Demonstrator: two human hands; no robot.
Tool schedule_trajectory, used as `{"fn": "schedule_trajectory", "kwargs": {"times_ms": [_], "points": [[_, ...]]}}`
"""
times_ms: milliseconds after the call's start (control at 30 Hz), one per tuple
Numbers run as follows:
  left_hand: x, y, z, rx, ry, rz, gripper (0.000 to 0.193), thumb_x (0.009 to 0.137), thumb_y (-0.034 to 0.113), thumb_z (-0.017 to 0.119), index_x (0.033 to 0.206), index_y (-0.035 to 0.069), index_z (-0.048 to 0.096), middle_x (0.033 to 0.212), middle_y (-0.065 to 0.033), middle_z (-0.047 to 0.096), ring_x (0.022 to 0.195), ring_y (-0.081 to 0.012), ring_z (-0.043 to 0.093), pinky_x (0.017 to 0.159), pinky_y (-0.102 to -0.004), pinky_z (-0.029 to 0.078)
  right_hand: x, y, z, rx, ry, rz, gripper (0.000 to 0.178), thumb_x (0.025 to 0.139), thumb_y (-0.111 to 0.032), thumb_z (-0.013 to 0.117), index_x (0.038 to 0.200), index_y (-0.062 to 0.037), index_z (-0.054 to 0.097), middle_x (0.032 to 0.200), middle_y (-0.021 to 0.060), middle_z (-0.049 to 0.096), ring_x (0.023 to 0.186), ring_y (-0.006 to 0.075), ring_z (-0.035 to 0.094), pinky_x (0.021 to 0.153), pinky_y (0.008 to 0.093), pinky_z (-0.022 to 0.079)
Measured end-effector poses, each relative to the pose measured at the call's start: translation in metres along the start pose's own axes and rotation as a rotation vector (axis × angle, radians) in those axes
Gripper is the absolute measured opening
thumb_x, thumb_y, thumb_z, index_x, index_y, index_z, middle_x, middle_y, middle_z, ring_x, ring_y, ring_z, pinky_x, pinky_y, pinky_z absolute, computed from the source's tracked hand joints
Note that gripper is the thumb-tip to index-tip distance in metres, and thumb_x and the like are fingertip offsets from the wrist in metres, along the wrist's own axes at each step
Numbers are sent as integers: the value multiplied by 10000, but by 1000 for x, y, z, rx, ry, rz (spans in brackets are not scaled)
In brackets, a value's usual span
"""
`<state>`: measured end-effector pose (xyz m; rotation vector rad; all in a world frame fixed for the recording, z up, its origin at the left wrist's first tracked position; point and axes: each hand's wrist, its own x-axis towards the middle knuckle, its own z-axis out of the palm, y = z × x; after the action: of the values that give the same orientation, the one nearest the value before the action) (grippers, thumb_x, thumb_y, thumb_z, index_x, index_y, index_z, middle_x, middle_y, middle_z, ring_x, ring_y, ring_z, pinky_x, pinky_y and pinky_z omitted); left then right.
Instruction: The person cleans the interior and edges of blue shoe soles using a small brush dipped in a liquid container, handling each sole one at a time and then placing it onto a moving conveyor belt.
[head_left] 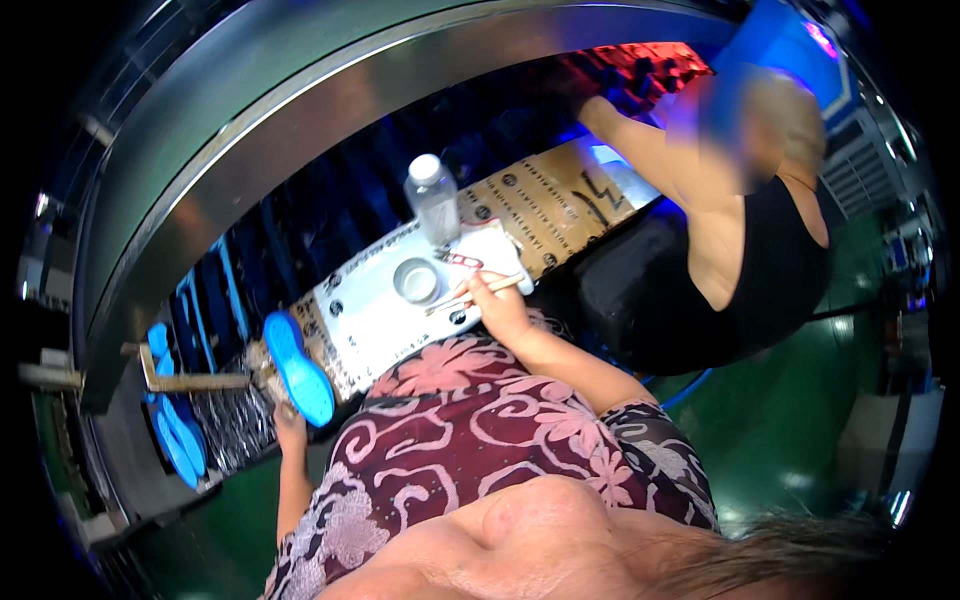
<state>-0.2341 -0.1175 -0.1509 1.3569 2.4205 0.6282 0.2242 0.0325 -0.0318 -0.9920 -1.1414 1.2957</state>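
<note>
Head, L hand (289, 420) – blue sole (299, 370), R hand (497, 303) – stick (509, 282)

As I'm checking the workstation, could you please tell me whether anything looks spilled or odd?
Nothing clearly stands out: the bottle is capped, and no spill shows around the dish. Only the covering beside the blue sole looks patchy, perhaps worn.

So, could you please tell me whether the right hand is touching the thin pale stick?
Touching: the head view shows the right hand holding the thin pale stick, which extends past the fingers both ways.
</note>
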Motion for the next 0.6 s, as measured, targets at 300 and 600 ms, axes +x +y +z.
{"fn": "schedule_trajectory", "kwargs": {"times_ms": [300, 600], "points": [[36, 28, 41, -46, 210, 75, 865, 609, 348, 784, 1238, -68, 360, 885, -199, 607, 675, -234, 609, 565, -321, 483, -3, -6, -10, -138, 57, 28, 353, 925, -226, 441, 733, 26, 597, 641, 56, 560, 591, 106, 497, 580, 229, 396], [4, 59, 28, -327, -35, -278, 692, 716, 155, 624, 1277, -55, 278, 727, -154, 587, 578, -207, 584, 505, -305, 475, 0, -1, -6, -67, 42, 20, 386, 927, -263, 451, 740, 41, 598, 631, 58, 554, 587, 96, 484, 578, 222, 386]]}}
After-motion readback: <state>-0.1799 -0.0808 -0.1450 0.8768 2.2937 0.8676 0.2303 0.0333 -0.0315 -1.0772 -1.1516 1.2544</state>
